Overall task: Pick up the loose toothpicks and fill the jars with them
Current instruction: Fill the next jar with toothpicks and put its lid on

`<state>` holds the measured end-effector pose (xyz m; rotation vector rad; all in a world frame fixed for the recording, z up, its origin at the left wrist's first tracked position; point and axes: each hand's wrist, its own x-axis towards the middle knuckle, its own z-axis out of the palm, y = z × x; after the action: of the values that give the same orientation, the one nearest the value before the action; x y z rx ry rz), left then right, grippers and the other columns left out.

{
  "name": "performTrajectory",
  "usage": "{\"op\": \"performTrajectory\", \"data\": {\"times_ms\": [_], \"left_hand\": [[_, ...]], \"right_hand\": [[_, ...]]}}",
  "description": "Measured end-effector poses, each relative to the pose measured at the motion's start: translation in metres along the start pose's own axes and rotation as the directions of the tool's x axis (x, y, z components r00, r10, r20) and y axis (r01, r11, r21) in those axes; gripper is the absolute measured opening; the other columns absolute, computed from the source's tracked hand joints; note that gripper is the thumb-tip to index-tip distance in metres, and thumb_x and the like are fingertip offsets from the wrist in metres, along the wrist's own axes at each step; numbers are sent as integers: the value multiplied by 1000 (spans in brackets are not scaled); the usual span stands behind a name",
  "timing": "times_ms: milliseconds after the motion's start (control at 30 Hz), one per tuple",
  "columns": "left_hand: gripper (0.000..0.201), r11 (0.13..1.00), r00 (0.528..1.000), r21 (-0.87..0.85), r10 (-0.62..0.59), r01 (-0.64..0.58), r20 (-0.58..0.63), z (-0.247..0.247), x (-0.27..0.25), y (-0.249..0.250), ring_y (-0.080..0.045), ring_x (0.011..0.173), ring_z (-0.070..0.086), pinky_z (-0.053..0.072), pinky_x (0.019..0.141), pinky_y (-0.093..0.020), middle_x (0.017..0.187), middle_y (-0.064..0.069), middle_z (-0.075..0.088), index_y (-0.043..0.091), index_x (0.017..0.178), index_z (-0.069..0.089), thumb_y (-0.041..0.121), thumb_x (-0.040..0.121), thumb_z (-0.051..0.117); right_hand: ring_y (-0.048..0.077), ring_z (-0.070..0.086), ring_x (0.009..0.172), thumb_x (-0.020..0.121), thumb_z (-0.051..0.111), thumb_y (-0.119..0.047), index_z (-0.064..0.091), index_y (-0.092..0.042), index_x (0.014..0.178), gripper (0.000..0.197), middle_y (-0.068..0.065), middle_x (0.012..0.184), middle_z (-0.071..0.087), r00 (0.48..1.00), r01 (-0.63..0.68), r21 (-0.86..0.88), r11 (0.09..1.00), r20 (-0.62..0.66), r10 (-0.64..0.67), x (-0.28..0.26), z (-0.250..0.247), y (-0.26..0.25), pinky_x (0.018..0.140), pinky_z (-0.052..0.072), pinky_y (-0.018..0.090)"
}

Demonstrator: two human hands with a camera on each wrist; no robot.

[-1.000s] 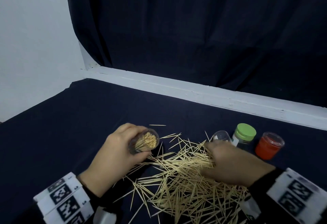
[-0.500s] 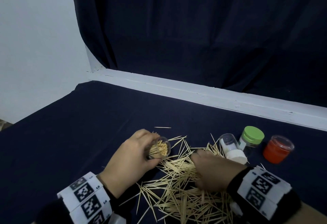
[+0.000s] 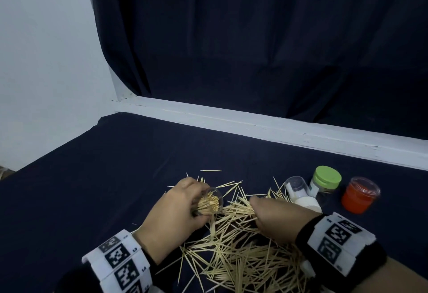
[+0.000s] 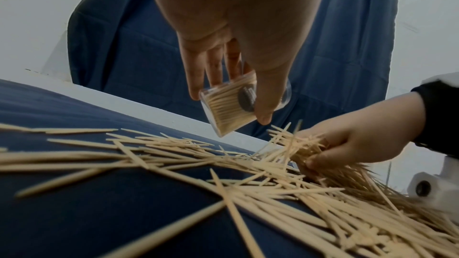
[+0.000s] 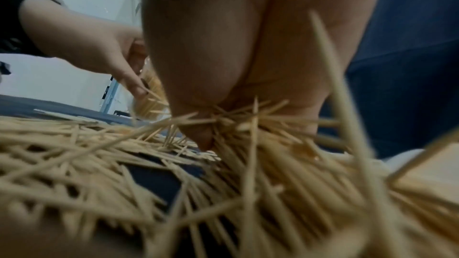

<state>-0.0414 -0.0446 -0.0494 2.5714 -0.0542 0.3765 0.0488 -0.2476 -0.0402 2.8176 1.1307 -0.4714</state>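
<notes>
The left hand (image 3: 172,214) is gripping a clear jar (image 3: 209,202) in the lower centre of the head view, fingers and thumb wrapped round its wall; the jar is lying tilted, mouth facing up and right, and is already packed with toothpicks (the left wrist view shows them running lengthwise inside it (image 4: 232,105)). The right hand (image 3: 276,218) is sitting just right of the jar with its fingers curled round a bundle of toothpicks (image 4: 301,145), which is touching the heap below. The loose toothpicks (image 3: 236,248) are lying in a crossed heap on the dark blue cloth (image 3: 92,188), spreading toward the lower right of the frame. At the right, a clear jar with a white cap (image 3: 298,192) is lying on its side beside a green-lidded jar (image 3: 325,180) and a red jar (image 3: 360,195), both standing upright.
</notes>
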Motion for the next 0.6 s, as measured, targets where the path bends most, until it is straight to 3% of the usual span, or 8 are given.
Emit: {"op": "performTrajectory", "data": {"times_ms": [67, 133, 200, 267, 333, 400, 600], "left_hand": [[46, 1000, 1000, 26, -12, 12, 8, 1, 0, 0, 0, 98, 54, 47, 83, -21, 109, 20, 50, 35, 117, 58, 31, 75, 76], [46, 998, 999, 51, -31, 30, 13, 1, 1, 0, -1, 99, 54, 48, 85, -23, 111, 20, 50, 35, 118, 57, 33, 76, 75], [47, 997, 999, 71, -42, 41, 11, 2, 2, -1, -2, 100, 54, 48, 85, -25, 112, 19, 52, 36, 119, 56, 35, 76, 75], [48, 995, 999, 85, -52, 51, 10, 3, 3, -2, -2, 101, 55, 48, 85, -25, 112, 19, 55, 37, 120, 56, 36, 75, 74], [49, 995, 999, 88, -50, 49, 9, 4, 3, -2, -2, 102, 54, 48, 85, -24, 110, 19, 57, 38, 121, 55, 37, 75, 73], [49, 995, 1000, 98, -31, 31, 0, 4, 2, 0, -1, 104, 52, 46, 86, -22, 109, 20, 57, 37, 121, 55, 39, 75, 73], [51, 991, 997, 114, 69, -66, -22, 6, 1, 8, -9, 99, 57, 44, 84, -21, 103, 13, 63, 26, 116, 63, 37, 67, 69]], "right_hand": [[27, 58, 98, 95, 38, -11, 41, -12, 107, 13, 9, 98, 56, 1000, -4, 7, 1000, -27, 4, -2, -7, 0, 73, 33, 30], [26, 54, 87, 94, 36, -9, 34, -15, 96, 6, -1, 79, 42, 998, -6, -3, 1000, -67, 6, -4, -15, 0, 72, 29, 30], [21, 43, 74, 95, 34, -10, 30, -15, 94, 7, -6, 73, 32, 997, 24, -4, 1000, -77, -24, -4, -22, -2, 72, 29, 32], [22, 43, 76, 95, 33, -10, 34, -16, 100, 9, -5, 76, 36, 995, 45, -14, 999, -86, -46, -4, -28, -6, 72, 29, 32], [27, 50, 92, 94, 33, -6, 38, -14, 110, 19, 3, 95, 51, 993, 49, -72, 996, -104, -56, -4, -32, -13, 74, 29, 32], [29, 52, 103, 93, 33, -1, 40, -13, 112, 24, 8, 113, 54, 989, 48, -142, 989, -129, -66, -4, -35, -21, 77, 30, 36], [29, 51, 106, 94, 29, -6, 41, -10, 117, 27, 12, 117, 56, 973, 59, -280, 958, -197, -118, 0, -38, -44, 87, 32, 40]]}}
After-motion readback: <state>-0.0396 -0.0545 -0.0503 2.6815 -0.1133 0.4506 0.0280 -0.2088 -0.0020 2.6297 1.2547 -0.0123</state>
